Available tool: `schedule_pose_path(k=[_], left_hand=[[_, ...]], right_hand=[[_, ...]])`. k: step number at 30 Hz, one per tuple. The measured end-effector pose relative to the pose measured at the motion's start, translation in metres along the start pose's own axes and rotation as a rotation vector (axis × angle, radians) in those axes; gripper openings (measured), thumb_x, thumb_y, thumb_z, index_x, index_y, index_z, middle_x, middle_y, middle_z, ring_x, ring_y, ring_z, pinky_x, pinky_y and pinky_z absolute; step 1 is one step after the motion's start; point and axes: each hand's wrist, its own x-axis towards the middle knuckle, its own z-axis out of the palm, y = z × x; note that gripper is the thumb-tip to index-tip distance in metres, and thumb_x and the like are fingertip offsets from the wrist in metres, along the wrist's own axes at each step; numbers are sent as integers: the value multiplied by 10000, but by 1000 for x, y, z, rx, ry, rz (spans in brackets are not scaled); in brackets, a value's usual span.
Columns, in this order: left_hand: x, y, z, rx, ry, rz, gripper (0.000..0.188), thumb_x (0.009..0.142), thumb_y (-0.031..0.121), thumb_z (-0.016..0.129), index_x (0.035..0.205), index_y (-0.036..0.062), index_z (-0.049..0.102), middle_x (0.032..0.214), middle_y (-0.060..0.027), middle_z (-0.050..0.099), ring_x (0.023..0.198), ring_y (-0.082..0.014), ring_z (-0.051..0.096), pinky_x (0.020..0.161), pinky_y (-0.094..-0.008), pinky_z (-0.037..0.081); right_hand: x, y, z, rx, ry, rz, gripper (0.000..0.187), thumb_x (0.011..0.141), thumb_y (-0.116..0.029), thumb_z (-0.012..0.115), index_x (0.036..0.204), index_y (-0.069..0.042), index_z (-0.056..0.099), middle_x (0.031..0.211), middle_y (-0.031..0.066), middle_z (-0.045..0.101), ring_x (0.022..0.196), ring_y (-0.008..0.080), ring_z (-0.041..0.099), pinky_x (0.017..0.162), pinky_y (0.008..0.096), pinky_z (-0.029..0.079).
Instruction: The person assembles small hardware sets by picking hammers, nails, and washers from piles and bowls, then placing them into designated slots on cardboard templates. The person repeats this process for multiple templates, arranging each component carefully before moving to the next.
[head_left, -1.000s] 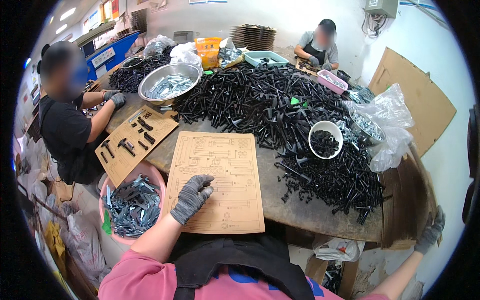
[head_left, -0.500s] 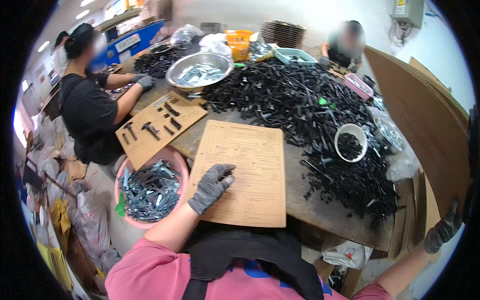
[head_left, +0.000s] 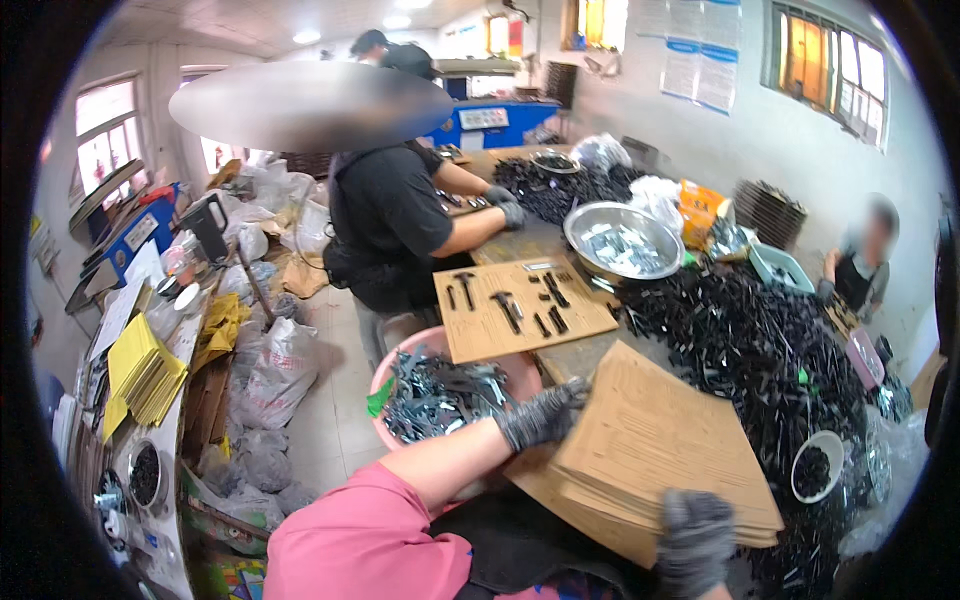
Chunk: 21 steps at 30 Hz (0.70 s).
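A stack of brown cardboard sheets [head_left: 665, 440], printed with faint outlines, lies tilted in front of me over the table's near edge. My left hand [head_left: 545, 415], in a grey glove, grips its left edge; the fingertips are partly hidden by the cardboard. At the near edge my gloved right hand [head_left: 695, 540] clasps the sheets, somewhat blurred. Another cardboard sheet [head_left: 540, 482] sticks out beneath the stack at the lower left. Beyond my left hand is a cardboard board [head_left: 480, 335] with several black and silver metal parts on it.
A pink tub [head_left: 533, 378] of metal parts stands left of the table. Black parts [head_left: 740, 350] heap across the table, with a steel bowl [head_left: 665, 268] behind and a white bowl [head_left: 833, 458] at right. A co-worker [head_left: 385, 220] works at left, another person [head_left: 860, 265] far right.
The view has swung left. My right hand has come from the upright cardboard at far right to the stack before me. My left hand has moved from the sheet's face to the stack's left edge.
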Motion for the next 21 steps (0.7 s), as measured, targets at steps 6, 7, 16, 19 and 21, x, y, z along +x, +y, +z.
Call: schedule_pose_path(k=[6, 7, 16, 19, 21], left_hand=[[27, 21, -41, 994, 36, 59, 462, 748, 117, 548, 1175, -34, 457, 1095, -108, 547, 994, -191, 483, 879, -297, 377], [29, 18, -59, 1110, 38, 137, 462, 747, 119, 542, 1178, -25, 456, 1078, -129, 557, 975, -210, 506, 864, -299, 390], [15, 1, -70, 1165, 245, 100, 456, 786, 170, 575, 1182, 6, 420, 1005, -138, 558, 895, -200, 533, 793, -300, 428], [17, -27, -90, 984, 81, 106, 570, 785, 83, 549, 1283, 9, 283, 1175, -126, 465, 1082, -200, 421, 920, -290, 341], [15, -23, -78, 978, 56, 103, 580, 769, 70, 562, 1278, 6, 293, 1182, -132, 462, 1087, -202, 420, 921, -289, 341]], right_hand=[[5, -31, 75, 285, -200, -98, 493, 637, -308, 617, 1056, -66, 528, 822, 68, 526, 763, 221, 522, 646, 334, 412], [13, -30, 69, 381, -434, -70, 477, 659, -316, 632, 1049, -58, 541, 882, 95, 555, 819, 245, 535, 711, 351, 426], [-76, 83, 114, 311, -554, 1207, 527, 784, -367, 536, 1186, -37, 448, 1114, 193, 525, 1024, 323, 502, 875, 378, 397], [-86, 80, 144, 515, -493, 1322, 586, 796, -362, 530, 1260, -50, 358, 1162, 207, 494, 1053, 310, 493, 885, 355, 388], [-75, 75, 147, 521, -580, 1337, 675, 804, -432, 485, 1330, -80, 250, 1208, 212, 461, 1102, 342, 456, 921, 379, 362]])
